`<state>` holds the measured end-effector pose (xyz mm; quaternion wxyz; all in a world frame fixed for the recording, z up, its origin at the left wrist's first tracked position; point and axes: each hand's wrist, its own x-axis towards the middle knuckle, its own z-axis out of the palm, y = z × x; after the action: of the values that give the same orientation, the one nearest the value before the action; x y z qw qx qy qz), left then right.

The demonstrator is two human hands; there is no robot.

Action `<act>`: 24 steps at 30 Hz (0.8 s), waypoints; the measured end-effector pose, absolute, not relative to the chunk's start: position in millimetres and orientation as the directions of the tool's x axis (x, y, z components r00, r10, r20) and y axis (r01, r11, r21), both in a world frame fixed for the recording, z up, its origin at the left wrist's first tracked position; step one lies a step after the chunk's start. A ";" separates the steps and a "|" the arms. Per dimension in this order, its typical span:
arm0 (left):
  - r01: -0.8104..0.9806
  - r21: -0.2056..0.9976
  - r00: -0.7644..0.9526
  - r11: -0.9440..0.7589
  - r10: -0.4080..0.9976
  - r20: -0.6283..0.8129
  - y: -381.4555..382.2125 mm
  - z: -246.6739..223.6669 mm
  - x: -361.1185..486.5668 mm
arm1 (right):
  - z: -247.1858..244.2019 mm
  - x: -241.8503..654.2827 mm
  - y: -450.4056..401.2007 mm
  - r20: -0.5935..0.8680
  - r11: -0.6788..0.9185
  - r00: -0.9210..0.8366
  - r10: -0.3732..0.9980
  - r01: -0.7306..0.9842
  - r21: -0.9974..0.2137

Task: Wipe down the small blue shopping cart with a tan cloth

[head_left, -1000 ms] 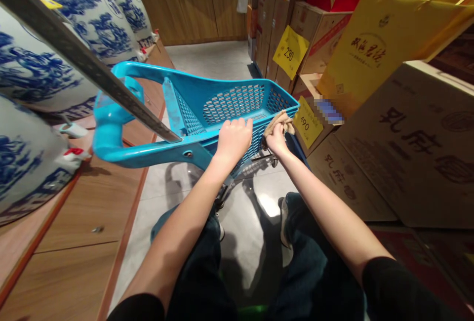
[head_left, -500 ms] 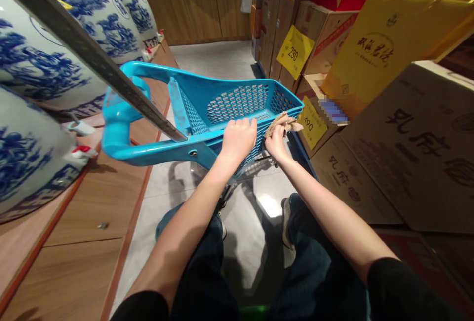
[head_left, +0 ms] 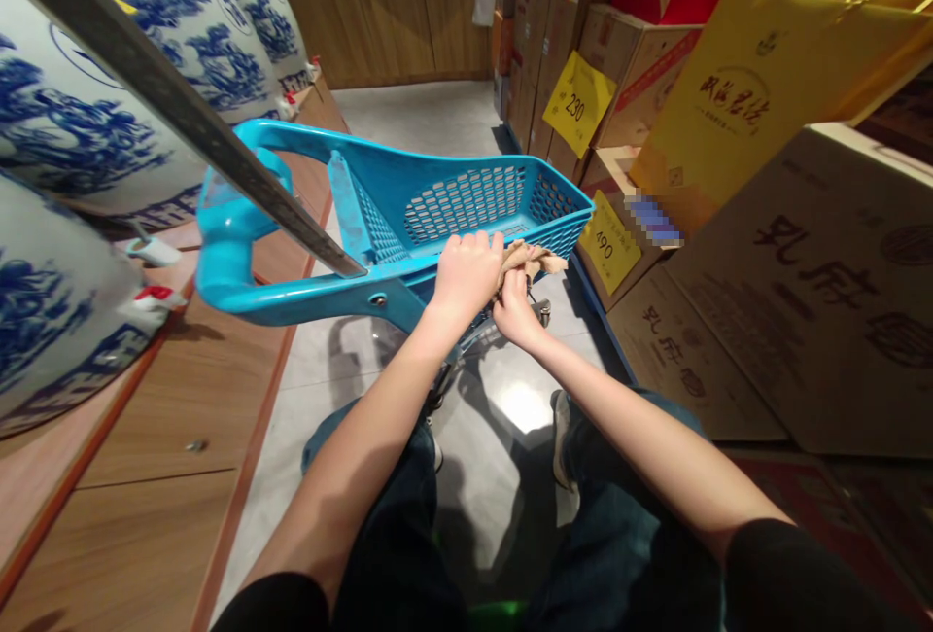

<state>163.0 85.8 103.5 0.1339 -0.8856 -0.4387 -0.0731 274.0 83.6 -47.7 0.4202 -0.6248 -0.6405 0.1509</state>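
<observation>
A blue plastic shopping cart with a lattice-walled basket stands sideways in front of me. My left hand is closed over the near rim of the basket, knuckles up. Just right of it, my right hand bunches a crumpled tan cloth against the outer near side of the basket. The cloth's loose end sticks out to the right, and part of it lies behind my fingers. A dark metal bar slants down from the upper left to the cart's handle frame.
Blue-and-white porcelain jars stand on a wooden cabinet at left. Stacked cartons, a yellow gift bag and yellow price signs line the right. A wooden counter closes the back.
My right hand and the cloth have moved left along the basket's near side, close up to my left hand. My left hand stays on the rim.
</observation>
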 end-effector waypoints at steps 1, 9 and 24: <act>0.794 -0.175 0.607 -0.582 0.756 0.245 86.0 103.5 162.6 | -46.8 274.7 83.7 0.345 0.173 0.129 0.930 0.675 -0.717; 0.787 -0.209 0.617 -0.581 0.743 0.259 86.4 102.0 160.6 | -37.9 271.4 77.8 0.325 0.139 0.154 0.933 0.681 -0.719; 0.764 -0.220 0.645 -0.606 0.716 0.267 86.1 99.6 158.0 | -36.0 271.2 70.6 0.329 0.187 0.063 0.942 0.716 -0.673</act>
<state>158.0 86.1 99.6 0.1587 -0.8930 -0.4143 -0.0760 271.2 70.6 -36.0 0.3833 -0.6201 -0.6684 0.1477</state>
